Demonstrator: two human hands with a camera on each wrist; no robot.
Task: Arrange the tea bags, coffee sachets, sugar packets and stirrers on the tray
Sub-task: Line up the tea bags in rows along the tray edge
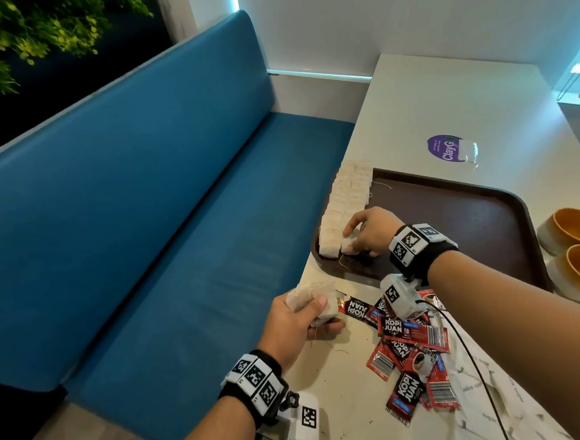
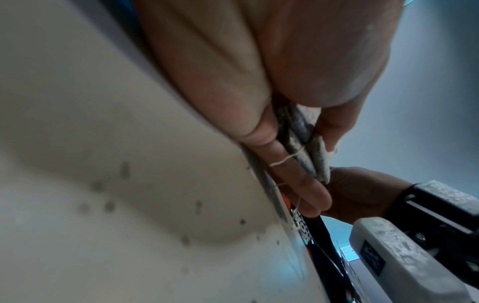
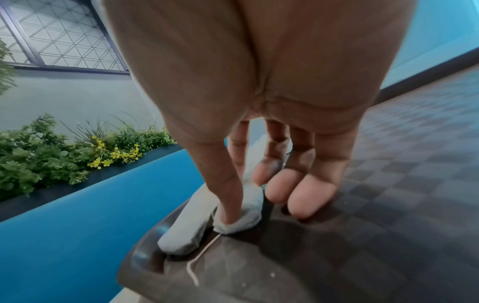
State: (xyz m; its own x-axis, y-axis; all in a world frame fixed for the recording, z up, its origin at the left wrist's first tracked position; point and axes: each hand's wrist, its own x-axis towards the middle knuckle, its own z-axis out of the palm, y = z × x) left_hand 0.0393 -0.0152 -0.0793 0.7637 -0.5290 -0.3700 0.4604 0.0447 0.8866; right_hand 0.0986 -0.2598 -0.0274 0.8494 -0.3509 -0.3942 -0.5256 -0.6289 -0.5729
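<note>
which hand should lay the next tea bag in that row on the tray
Right. The right hand is already over the tray, pinching a tea bag at the near end of the row. The left hand sits off the tray, gripping the spare tea bags, so it probably serves best as the feeder.

Long blue bench (image 1: 150,209) beside the desk (image 1: 445,106), with a padded blue back. Green leafy plants (image 1: 28,35) up behind the bench, some with small yellow flowers (image 3: 114,153). Round purple sticker (image 1: 445,149) on the pale desk top. Two bowls (image 1: 579,251), white outside and orange inside, side by side near the right edge of the desk. White wall (image 1: 404,12) at the far end. Window with criss-cross bars (image 3: 59,34) above the plants.
</note>
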